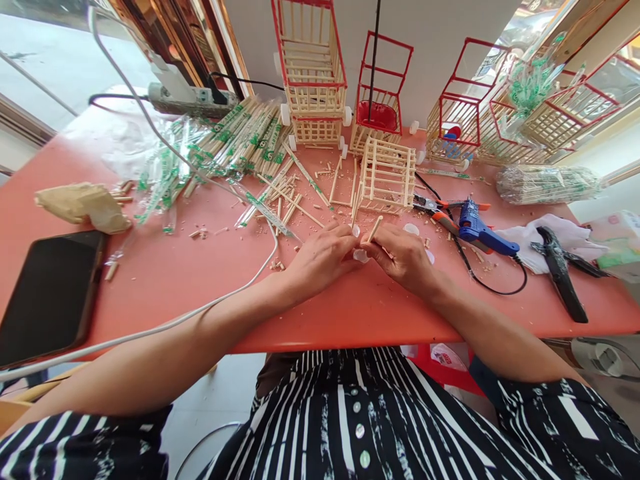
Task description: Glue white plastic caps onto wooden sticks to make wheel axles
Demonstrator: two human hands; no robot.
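My left hand (323,257) and my right hand (403,257) meet at the middle of the red table (200,280), fingers pinched together. Between the fingertips sits a small white plastic cap (361,255). My right hand also pinches a short wooden stick (375,229) that points up and away. A second white cap (411,229) lies just beyond my right hand. An unpainted stick cage (387,177) stands a little further back.
A blue glue gun (480,230) with a black cord and orange pliers (436,208) lie right of my hands. Black cutters (563,270) lie further right. Wrapped chopsticks (240,143) pile at back left. A phone (47,293) lies at left. Red-framed cages (313,67) line the back.
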